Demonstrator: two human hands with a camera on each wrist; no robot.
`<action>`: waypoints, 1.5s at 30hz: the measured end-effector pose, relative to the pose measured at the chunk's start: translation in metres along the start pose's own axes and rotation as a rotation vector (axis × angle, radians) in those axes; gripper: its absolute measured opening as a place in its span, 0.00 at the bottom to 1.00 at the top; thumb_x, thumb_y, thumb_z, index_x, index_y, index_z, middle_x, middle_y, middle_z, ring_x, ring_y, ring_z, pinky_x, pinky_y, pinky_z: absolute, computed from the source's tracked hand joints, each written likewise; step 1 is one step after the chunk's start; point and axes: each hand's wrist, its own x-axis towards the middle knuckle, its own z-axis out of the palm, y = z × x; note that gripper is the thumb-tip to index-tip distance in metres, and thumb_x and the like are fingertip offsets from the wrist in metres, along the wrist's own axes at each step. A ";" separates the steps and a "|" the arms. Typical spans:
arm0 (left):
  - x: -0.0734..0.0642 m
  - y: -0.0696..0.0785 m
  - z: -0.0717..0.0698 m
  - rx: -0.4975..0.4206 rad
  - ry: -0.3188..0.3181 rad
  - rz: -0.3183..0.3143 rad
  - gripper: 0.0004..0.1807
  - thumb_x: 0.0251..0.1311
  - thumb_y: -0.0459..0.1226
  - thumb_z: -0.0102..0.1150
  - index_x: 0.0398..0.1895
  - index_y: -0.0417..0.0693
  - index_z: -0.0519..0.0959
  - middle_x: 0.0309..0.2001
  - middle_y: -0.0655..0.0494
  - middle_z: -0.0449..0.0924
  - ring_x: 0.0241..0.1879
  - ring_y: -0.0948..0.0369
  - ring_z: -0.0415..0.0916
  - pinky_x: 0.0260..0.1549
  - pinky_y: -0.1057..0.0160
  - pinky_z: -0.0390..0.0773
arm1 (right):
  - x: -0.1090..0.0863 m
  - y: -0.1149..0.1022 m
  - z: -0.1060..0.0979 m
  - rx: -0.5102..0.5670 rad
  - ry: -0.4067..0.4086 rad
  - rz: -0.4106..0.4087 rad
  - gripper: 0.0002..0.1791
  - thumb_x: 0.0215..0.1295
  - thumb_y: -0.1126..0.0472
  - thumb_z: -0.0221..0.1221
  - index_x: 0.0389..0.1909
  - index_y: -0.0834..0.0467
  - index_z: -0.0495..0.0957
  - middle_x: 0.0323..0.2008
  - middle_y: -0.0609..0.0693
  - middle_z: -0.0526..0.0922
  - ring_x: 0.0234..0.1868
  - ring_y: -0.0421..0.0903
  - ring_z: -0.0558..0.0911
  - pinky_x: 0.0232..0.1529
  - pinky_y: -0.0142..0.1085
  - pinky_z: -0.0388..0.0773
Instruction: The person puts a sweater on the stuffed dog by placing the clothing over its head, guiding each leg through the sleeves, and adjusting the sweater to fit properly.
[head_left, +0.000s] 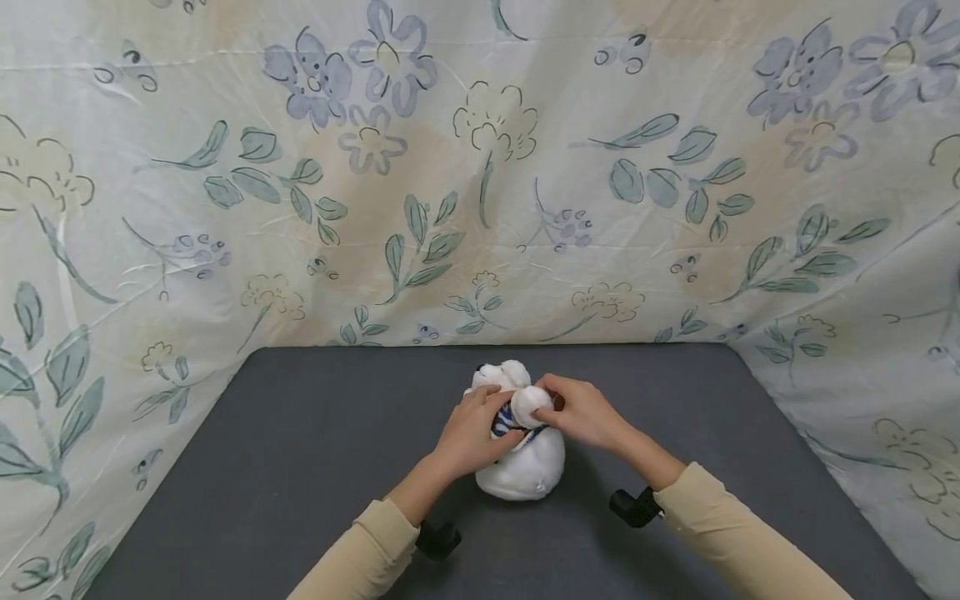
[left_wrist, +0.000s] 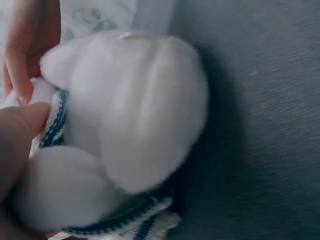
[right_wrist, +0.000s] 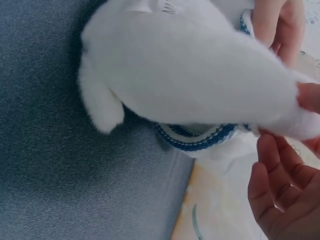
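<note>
A white plush toy [head_left: 520, 477] sits on the dark table, wearing a blue-and-white striped knitted garment [head_left: 503, 421]. My left hand [head_left: 474, 429] grips the toy from the left side, its thumb [left_wrist: 15, 135] beside the garment's striped edge [left_wrist: 56, 120]. With thumb and fingertips, my right hand [head_left: 588, 412] pinches a rounded white limb [head_left: 531, 405] of the toy. In the right wrist view, the garment's knitted band [right_wrist: 200, 139] hangs loosely beneath the white body [right_wrist: 185, 70]. Part of the toy and some left fingers are hidden.
The dark grey tabletop [head_left: 322, 450] spreads around the toy. A floral cloth [head_left: 480, 192] hangs behind and along both sides. Black wrist-worn devices [head_left: 634, 507] sit under the forearms. A white label [right_wrist: 167, 6] shows on the toy.
</note>
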 end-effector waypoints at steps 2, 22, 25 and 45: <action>-0.007 -0.002 0.000 -0.033 0.025 0.006 0.31 0.56 0.52 0.58 0.63 0.54 0.67 0.64 0.49 0.63 0.61 0.49 0.63 0.54 0.46 0.65 | 0.000 0.001 0.000 0.004 0.002 -0.009 0.08 0.58 0.55 0.61 0.38 0.48 0.76 0.29 0.41 0.78 0.27 0.37 0.74 0.27 0.32 0.72; -0.042 -0.025 0.006 -0.151 0.383 0.007 0.21 0.44 0.39 0.71 0.44 0.52 0.79 0.42 0.56 0.80 0.39 0.60 0.78 0.34 0.60 0.76 | 0.001 0.004 0.003 -0.008 0.084 -0.234 0.17 0.56 0.64 0.63 0.48 0.53 0.76 0.37 0.44 0.74 0.30 0.37 0.72 0.31 0.30 0.73; -0.038 -0.022 -0.004 -0.175 0.399 0.003 0.21 0.44 0.38 0.71 0.45 0.52 0.79 0.41 0.56 0.80 0.38 0.62 0.78 0.32 0.63 0.76 | 0.000 0.003 0.003 -0.003 0.104 -0.216 0.15 0.56 0.64 0.63 0.45 0.52 0.76 0.37 0.44 0.74 0.32 0.37 0.72 0.32 0.31 0.73; -0.013 0.008 -0.018 -0.071 0.433 0.178 0.21 0.42 0.36 0.71 0.44 0.53 0.80 0.42 0.59 0.81 0.45 0.60 0.77 0.46 0.56 0.75 | -0.026 0.035 0.034 0.211 0.091 0.049 0.16 0.55 0.65 0.63 0.42 0.55 0.69 0.38 0.50 0.76 0.36 0.42 0.78 0.33 0.32 0.75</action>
